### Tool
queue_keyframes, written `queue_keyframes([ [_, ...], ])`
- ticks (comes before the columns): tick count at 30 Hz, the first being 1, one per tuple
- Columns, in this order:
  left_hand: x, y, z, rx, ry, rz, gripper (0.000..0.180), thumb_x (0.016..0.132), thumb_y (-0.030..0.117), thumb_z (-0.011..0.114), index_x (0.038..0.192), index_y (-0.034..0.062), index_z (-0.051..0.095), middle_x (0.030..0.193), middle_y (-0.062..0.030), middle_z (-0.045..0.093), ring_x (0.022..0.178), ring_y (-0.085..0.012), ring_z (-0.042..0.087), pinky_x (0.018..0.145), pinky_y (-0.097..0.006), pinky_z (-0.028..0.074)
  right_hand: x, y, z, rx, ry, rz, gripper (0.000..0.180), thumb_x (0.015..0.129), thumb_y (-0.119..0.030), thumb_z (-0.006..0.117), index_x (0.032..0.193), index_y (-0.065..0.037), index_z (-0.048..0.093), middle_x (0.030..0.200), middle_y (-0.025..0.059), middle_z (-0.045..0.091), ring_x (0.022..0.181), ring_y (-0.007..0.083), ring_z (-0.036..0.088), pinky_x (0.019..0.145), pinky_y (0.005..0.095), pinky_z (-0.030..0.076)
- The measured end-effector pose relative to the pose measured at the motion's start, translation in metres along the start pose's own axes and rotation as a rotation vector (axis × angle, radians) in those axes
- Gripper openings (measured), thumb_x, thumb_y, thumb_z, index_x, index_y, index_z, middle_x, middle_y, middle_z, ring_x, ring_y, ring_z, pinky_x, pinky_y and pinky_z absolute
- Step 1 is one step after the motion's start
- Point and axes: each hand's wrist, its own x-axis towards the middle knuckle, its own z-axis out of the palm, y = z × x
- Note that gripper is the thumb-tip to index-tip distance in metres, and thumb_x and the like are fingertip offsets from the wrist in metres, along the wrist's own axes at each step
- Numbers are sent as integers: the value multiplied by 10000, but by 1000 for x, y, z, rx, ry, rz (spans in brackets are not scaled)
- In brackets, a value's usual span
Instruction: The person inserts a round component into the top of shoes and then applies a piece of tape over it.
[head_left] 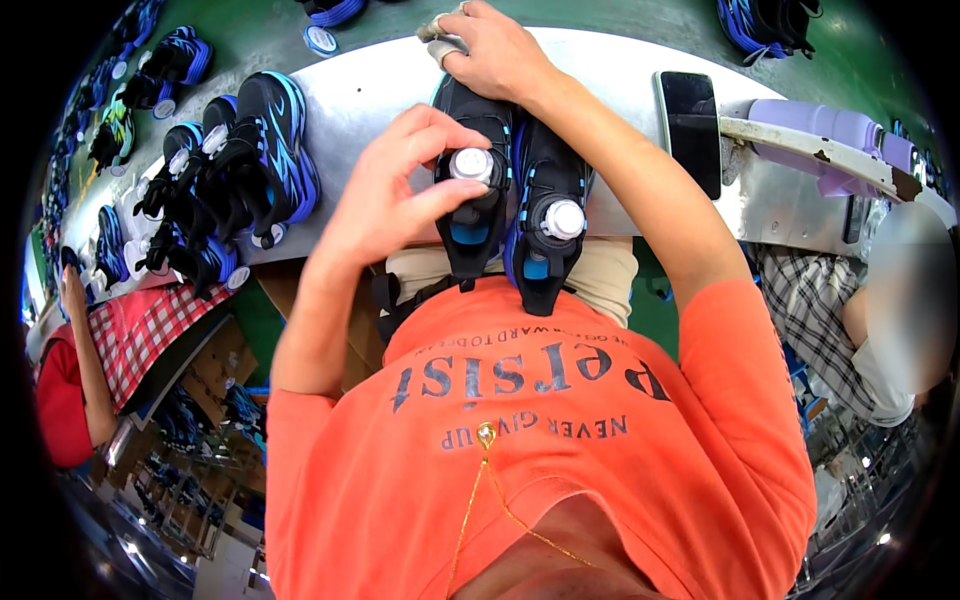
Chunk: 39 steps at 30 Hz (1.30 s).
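Green surfacing [620,16] shows along the top of the frame, and in front of it a silver metal worktop [345,92] curves across the upper half. My orange T-shirt [560,480] fills the lower middle; a co-worker's red-checked clothing [150,325] shows at the left. A cluster of black-and-blue sneakers [275,150] crowds the upper left.

My own pair lies at upper centre, side by side, toes up the frame, heels past the worktop's near edge: left sneaker [465,230] and right sneaker [555,170]. A dark smartphone [690,130] lies to their right.

My right hand [490,50] is over the left sneaker's toe; I can't tell whether it grips anything. My left hand [425,175] pinches a white cap-like piece [471,166] on that sneaker's laces, thumb below, forefinger above. A matching white piece [564,219] sits untouched on the right sneaker.

I judge the step as adjusting or removing the pinched piece, which I can't tell; next calls for a light, steady pinch.
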Motion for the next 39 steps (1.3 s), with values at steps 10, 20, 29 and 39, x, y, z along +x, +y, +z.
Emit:
queue_keyframes([
  [10,-2,15,6,264,-147,168,383,784,44,645,1161,107,629,1011,-81,521,977,-246,511,842,-327,425,-17,12,-11,-72,100,1,286,774,-154,599,1052,-123,660,981,156,562,920,319,581,797,390,490],
  [20,-85,-36,32,-110,33,-229,914,722,227,757,1464,68,248,1434,-181,317,1265,-310,400,937,-349,433,-133,-41,-113,-158,116,379,374,924,-261,513,1255,-90,544,1064,185,594,976,317,573,863,375,453],
  [29,40,-5,30,-615,105,-411,706,892,124,591,1461,-9,195,1277,-198,494,1240,-266,461,959,-345,440,-122,0,-112,293,114,768,457,998,-289,351,1390,-57,380,1179,193,555,982,245,634,834,326,505],
  [39,142,-93,-128,1082,311,-331,466,766,381,690,1185,193,605,1217,-121,553,1071,-324,565,887,-435,463,-146,-1,-78,441,9,653,298,970,-178,438,1208,-63,577,920,27,617,788,86,580,710,239,489],
])
